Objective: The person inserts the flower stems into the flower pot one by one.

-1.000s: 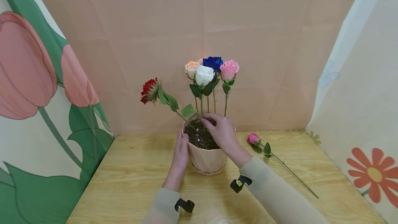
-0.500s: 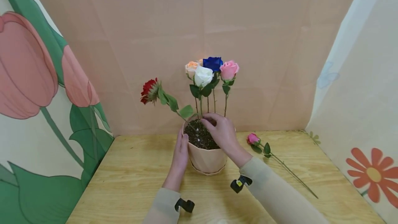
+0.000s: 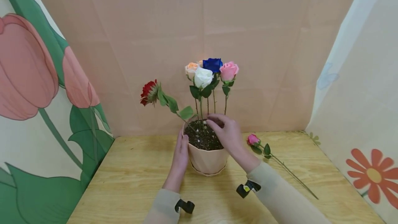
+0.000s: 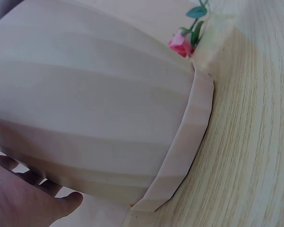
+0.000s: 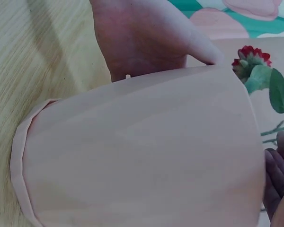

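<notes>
A faceted pale pink flowerpot [image 3: 207,160] holds dark soil [image 3: 202,137] with several flowers in it. My left hand [image 3: 180,151] lies against the pot's left side, fingers fairly straight and thumb near the rim; the right wrist view shows this hand [image 5: 142,38] too. Over the right part of the soil hovers my right hand [image 3: 228,132], fingers bent and holding nothing visible. Its fingertips are just right of the white rose's [image 3: 203,77] stem, which stands upright. A red flower [image 3: 150,92] leans left; a blue rose [image 3: 212,65], pink rose [image 3: 229,71] and peach rose [image 3: 191,68] stand behind.
A deep-pink rose [image 3: 253,139] with a long stem lies on the wooden table [image 3: 130,182], right of the pot. A plain pinkish backdrop [image 3: 155,27] hangs behind. Flower-printed panels [image 3: 373,113] flank both sides.
My right hand has come off the white rose's stem and drawn a little to the right. The left hand keeps its place on the pot.
</notes>
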Available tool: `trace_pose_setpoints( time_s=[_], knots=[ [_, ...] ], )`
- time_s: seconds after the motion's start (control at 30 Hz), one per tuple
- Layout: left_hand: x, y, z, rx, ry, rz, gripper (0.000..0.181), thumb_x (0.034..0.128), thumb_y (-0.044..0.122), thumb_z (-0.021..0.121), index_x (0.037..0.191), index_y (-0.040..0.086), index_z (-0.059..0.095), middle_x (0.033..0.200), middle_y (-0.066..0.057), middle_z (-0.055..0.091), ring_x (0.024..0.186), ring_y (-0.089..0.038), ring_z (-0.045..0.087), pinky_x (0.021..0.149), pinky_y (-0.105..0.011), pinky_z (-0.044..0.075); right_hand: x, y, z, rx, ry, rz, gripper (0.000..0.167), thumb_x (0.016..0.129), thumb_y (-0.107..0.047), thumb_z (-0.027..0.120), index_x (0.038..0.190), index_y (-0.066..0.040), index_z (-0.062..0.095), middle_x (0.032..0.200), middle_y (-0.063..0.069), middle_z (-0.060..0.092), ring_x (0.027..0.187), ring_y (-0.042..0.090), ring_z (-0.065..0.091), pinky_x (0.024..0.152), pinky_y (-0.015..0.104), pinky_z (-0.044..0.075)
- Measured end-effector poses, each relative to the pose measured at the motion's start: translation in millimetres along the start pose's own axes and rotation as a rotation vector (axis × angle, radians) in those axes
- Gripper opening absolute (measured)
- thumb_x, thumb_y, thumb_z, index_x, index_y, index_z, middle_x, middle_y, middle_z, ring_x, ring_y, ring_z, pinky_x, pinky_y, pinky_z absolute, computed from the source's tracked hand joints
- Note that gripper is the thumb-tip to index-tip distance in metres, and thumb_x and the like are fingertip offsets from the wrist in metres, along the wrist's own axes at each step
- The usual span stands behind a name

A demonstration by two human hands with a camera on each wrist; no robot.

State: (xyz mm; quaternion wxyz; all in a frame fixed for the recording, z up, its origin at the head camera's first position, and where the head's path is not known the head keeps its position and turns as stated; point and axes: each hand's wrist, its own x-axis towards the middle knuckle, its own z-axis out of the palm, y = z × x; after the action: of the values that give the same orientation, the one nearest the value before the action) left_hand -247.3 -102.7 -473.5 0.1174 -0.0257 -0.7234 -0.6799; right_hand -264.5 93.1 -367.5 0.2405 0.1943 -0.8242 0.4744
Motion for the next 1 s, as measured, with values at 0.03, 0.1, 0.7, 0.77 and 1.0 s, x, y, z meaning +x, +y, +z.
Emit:
trace_pose_setpoints(
  time_s=[0.03, 0.1, 0.7, 0.77, 1.0],
  knots=[
    [-0.2, 0.1, 0.0, 0.002, 0.001, -0.005, 0.065, 0.12, 0.05, 0.038, 0.177, 0.02, 0.029, 0.18, -0.016, 0.027, 0.165, -0.042, 0.023, 0.133, -0.066, 0.015, -1.6, 0, -4, -0.009, 0.001, 0.003, 0.022, 0.103, -0.019, 0.082, 0.121, -0.006, 0.084, 0.108, 0.006, 0.083, 0.09, 0.02, 0.076, 0.077, 0.038, 0.064],
    [-0.7, 0.2, -0.2, 0.006, -0.001, -0.015, 0.065, 0.1199, 0.051, 0.038, 0.177, 0.022, 0.027, 0.18, -0.016, 0.026, 0.165, -0.043, 0.022, 0.132, -0.067, 0.014, -4.7, 0, -11, -0.03, 0.002, 0.015, 0.023, 0.104, -0.021, 0.082, 0.121, -0.007, 0.084, 0.106, 0.005, 0.083, 0.089, 0.019, 0.075, 0.074, 0.035, 0.063],
    [0.4, -0.3, 1.1, 0.017, -0.002, -0.044, 0.067, 0.1198, 0.053, 0.035, 0.178, 0.022, 0.023, 0.182, -0.014, 0.022, 0.166, -0.042, 0.019, 0.133, -0.066, 0.015, -36.2, 50, -91, -0.157, 0.03, 0.084, 0.021, 0.106, -0.021, 0.079, 0.121, -0.006, 0.084, 0.102, 0.007, 0.083, 0.081, 0.016, 0.073, 0.064, 0.016, 0.055],
    [0.5, 0.2, 1.4, 0.019, -0.004, -0.044, 0.067, 0.1199, 0.052, 0.034, 0.178, 0.022, 0.022, 0.182, -0.014, 0.021, 0.166, -0.042, 0.019, 0.133, -0.067, 0.015, -40.9, 58, -101, -0.185, 0.03, 0.098, 0.022, 0.106, -0.022, 0.079, 0.121, -0.007, 0.083, 0.1, 0.006, 0.083, 0.082, 0.015, 0.074, 0.065, 0.016, 0.054],
    [-0.3, 0.8, 0.7, 0.025, -0.008, -0.037, 0.067, 0.1201, 0.052, 0.034, 0.179, 0.021, 0.022, 0.182, -0.015, 0.021, 0.166, -0.042, 0.018, 0.133, -0.066, 0.013, -61.1, 83, -136, -0.314, 0.019, 0.147, 0.027, 0.107, -0.03, 0.077, 0.125, -0.01, 0.083, 0.105, 0.007, 0.083, 0.089, 0.024, 0.075, 0.066, 0.019, 0.053]
  ],
)
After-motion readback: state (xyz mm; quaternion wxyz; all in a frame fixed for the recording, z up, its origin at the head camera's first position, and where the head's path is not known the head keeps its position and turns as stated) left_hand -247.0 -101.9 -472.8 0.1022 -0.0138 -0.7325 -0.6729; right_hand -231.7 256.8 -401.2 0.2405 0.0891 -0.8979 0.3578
